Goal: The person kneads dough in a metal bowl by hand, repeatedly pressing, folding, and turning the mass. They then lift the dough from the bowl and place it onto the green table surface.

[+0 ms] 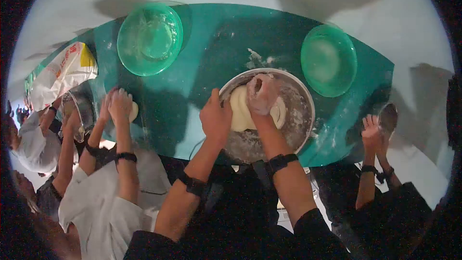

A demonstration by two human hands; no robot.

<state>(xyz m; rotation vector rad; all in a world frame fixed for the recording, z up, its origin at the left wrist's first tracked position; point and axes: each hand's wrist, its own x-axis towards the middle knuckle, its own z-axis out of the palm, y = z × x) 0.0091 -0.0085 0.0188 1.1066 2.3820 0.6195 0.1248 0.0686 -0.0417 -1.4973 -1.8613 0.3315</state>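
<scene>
Seen from above, a person in dark sleeves works at a green table (202, 33) with 2 bare hands. Pale dough (239, 113) lies in folds in the left half of a round metal bowl (301, 127) whose inner wall is streaked with flour. The right hand (263, 94), coated in floury residue, is curled into a loose fist against the dough; whether it pinches any inside is hidden. The left hand (216, 118) sits at the bowl's left edge, thumb raised; its other fingers are bent out of view, so how firmly they grasp the rim cannot be told.

The likely risks: if the left hand braces weakly, a hard push from the fist could slide or tip the bowl. Sticky dough could cling to the right hand and tear on lifting. The dry flour on the wall may leave lumps if it stays unmixed. 2 green basins (123, 48) (352, 65) stand farther back, and a co-worker's hands (120, 106) work at left.
</scene>
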